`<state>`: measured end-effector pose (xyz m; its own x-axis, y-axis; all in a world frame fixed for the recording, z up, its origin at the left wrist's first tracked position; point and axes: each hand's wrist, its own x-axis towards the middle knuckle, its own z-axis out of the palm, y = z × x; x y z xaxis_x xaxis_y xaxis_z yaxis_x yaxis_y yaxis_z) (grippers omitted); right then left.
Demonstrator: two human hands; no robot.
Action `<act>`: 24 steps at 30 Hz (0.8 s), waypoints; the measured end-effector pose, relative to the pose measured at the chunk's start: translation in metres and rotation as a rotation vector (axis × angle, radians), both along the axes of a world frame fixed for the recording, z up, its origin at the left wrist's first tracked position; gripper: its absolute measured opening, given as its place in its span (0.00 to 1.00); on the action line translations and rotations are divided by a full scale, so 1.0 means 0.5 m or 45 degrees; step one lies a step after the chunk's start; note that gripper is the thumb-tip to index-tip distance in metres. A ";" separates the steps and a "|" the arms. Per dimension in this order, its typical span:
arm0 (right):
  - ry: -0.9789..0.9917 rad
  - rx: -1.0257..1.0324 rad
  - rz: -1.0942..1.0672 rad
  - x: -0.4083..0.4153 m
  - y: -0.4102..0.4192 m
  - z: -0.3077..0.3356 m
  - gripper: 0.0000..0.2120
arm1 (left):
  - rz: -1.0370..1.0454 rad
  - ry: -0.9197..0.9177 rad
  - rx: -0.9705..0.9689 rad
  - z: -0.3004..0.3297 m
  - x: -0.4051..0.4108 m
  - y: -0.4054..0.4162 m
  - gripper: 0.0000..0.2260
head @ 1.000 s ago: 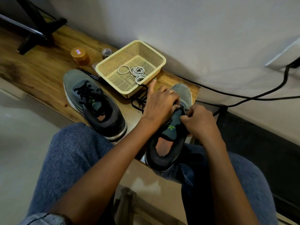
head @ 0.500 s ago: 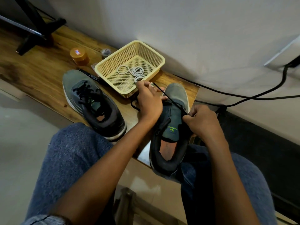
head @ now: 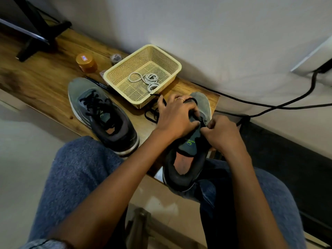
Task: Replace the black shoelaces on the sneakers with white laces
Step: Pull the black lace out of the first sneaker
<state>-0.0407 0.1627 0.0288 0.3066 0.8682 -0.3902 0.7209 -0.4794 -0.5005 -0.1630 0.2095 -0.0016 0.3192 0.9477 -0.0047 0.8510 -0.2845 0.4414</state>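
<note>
1. Sneakers sit on a wooden bench (head: 45, 81) below a pale wall, seen from above over a seated person's blue-jeaned knees.
2. At far left on the bench stands a black stand (head: 38, 35); right of it, an orange jar (head: 86, 62).
3. Left sneaker (head: 102, 114), grey with a dark collar, lies on the bench, toe away from the viewer, its black lace (head: 91, 103) threaded through the eyelets.
4. Just right of its toe stands a yellow basket (head: 168, 59) holding coiled white laces (head: 149, 79).
5. Left hand (head: 175, 115), a ring on one finger, rests over the upper of the right sneaker (head: 188, 159); its fingers curl down onto the lacing area, clamped on a loose black lace (head: 152, 115) that trails onto the bench near the basket.
6. Right sneaker has its toe on the bench and its heel toward the person's lap.
7. Right hand (head: 222, 132) meets the left over the tongue, fingertips together, pinching the same lace.
8. Black cables (head: 269, 106) run along the wall at right.
</note>
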 end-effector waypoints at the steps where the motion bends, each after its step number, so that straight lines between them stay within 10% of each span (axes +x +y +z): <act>1: -0.003 0.002 -0.001 0.000 0.000 0.000 0.07 | 0.009 0.027 -0.008 0.001 0.000 0.001 0.08; 10: 0.040 0.026 -0.032 -0.007 0.001 0.005 0.07 | 0.101 -0.010 -0.014 -0.016 0.029 -0.015 0.09; 24: 0.000 -0.013 -0.068 -0.006 0.005 -0.008 0.09 | 0.410 -0.694 -0.372 0.014 0.007 0.002 0.04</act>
